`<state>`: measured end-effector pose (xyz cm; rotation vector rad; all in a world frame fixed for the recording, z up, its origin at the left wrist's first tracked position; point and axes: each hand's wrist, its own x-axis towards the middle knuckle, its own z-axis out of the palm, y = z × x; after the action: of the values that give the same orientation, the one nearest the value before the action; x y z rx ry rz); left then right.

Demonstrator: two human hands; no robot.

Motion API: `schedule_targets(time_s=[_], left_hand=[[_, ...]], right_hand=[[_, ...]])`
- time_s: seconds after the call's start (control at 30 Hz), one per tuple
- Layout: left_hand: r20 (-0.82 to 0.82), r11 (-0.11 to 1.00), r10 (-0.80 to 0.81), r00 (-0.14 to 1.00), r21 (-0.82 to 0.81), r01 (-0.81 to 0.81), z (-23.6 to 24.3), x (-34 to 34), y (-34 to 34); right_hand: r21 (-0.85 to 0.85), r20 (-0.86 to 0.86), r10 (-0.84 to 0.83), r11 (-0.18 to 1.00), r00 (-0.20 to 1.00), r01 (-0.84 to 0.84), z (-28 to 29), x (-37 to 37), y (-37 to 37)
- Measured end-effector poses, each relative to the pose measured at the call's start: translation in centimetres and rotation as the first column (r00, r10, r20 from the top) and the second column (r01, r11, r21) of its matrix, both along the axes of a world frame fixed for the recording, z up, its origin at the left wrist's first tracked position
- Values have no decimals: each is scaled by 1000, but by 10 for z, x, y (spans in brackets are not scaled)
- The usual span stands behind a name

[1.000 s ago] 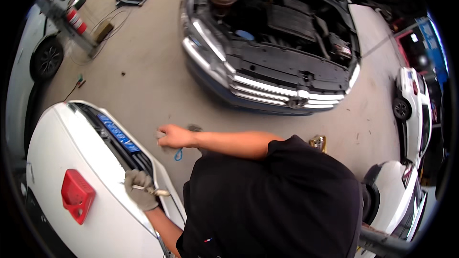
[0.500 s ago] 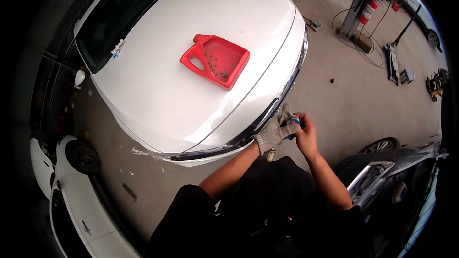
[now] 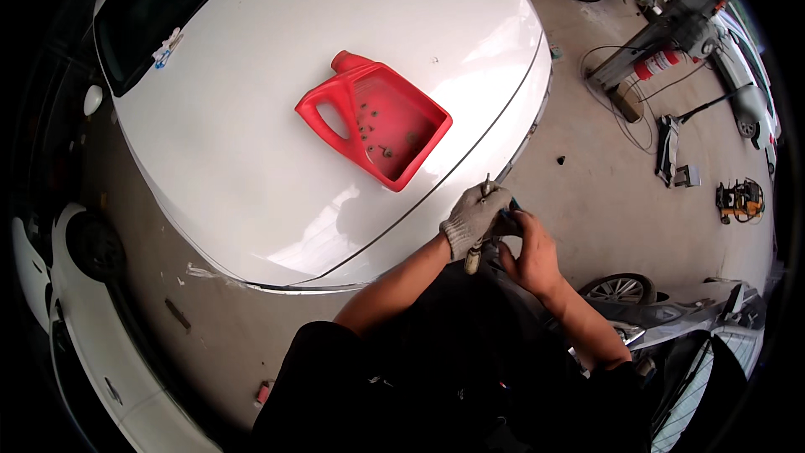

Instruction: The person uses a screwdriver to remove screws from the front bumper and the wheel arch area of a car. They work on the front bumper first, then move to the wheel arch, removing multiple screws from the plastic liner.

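My left hand point(image 3: 474, 220), in a knitted grey work glove, is closed round what looks like a screwdriver point(image 3: 473, 261). Its pale handle sticks out below the glove and a thin metal end above. Bare and curled, my right hand point(image 3: 534, 256) meets the left one in front of the white car. Its fingertips are at a small dark blue thing point(image 3: 514, 204), mostly hidden between the hands. Beyond them, a red plastic jug point(image 3: 352, 80) with one side cut away lies on the white hood point(image 3: 251, 143), several small fasteners inside it.
A folded white and blue cloth point(image 3: 167, 48) lies near the windshield. On the right stand a grey lift post point(image 3: 637, 46), a red extinguisher point(image 3: 656, 65), a floor jack point(image 3: 667, 147) and a yellow machine point(image 3: 741, 200). A dark car point(image 3: 713, 306) is close at right, a white car point(image 3: 126, 352) at left.
My view has shifted, so the jug appears larger and nearer. My right thumb has moved lower, away from its fingertips, and less of the blue thing shows between my hands.
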<state>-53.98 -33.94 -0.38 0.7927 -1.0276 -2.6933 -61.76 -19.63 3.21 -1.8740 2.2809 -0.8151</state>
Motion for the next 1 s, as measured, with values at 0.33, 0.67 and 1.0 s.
schedule_targets(time_s=[0.33, 0.67, 1.0], left_hand=[[118, 209, -1, 993, -971, 116, 2, -79, -26], [315, -12, 36, 948, -949, 315, 44, -152, -34], [296, 228, 353, 887, -947, 225, 48, -61, -61]], right_hand=[[-244, 966, 251, 964, -63, 110, -7, -145, -93], [54, 912, -210, 913, -353, -404, -6, -231, -213], [29, 499, 473, 828, 726, -560, -21, -94, -292]])
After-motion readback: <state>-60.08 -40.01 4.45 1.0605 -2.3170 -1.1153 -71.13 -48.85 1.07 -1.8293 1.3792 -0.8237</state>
